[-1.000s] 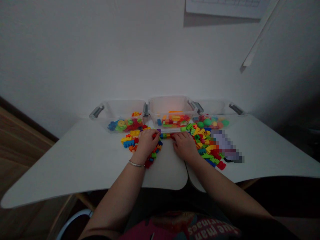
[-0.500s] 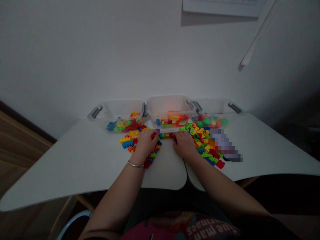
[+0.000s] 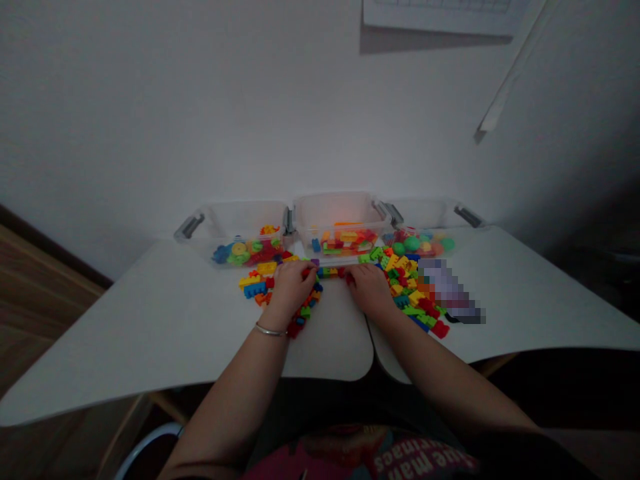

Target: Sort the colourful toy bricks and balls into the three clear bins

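A short row of joined toy building bricks (image 3: 328,273), blue, yellow and red, spans the gap between my two hands. My left hand (image 3: 293,283), a bangle at its wrist, is closed at the left end of the row; its fingertips partly hide a red piece there. At the right end, my right hand (image 3: 369,288) has its curled fingers on the red end brick. Loose bricks (image 3: 257,289) lie around and under my left hand. Beside my right hand spreads a larger brick pile (image 3: 409,293), mostly yellow, green, red and blue.
Three clear plastic boxes stand along the wall: a left box (image 3: 235,217) with coloured pieces, a middle box (image 3: 340,205) with bricks, a right box (image 3: 425,210) with green and other pieces. A pixelated object (image 3: 450,290) lies right of the pile. Two white tabletops (image 3: 330,347) meet at a seam.
The view has shifted very slightly. Both hands stay in nearly the same place on the brick row.
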Motion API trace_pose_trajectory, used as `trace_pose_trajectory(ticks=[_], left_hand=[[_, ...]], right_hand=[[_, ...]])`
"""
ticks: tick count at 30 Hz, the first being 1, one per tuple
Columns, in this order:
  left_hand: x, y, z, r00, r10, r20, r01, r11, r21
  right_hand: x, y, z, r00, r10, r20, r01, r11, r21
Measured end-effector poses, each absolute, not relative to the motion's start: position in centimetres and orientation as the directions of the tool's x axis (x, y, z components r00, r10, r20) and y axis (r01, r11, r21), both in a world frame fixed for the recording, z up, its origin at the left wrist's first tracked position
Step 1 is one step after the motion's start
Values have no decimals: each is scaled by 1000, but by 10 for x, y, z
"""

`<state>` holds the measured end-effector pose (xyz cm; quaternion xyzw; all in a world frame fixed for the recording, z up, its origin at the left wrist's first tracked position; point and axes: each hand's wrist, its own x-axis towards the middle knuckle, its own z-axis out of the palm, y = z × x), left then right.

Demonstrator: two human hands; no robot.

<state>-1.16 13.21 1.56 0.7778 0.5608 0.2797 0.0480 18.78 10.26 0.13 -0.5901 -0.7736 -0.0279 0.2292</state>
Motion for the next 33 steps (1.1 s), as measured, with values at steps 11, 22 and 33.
trace_pose_trajectory(ticks=[11,22,33], left_hand=[[-13,133,16,216,899,381,844,-368,391],[-13,132,19,223,902,370,834,-373,406],[-13,131,20,213,912,352,835,-356,419]], right_hand=[[212,127,56,43,619,784,691,549,-471],[230,180,80,29,633,774,754,494,-432],[234,188,62,-182,687,703,902,402,-160]])
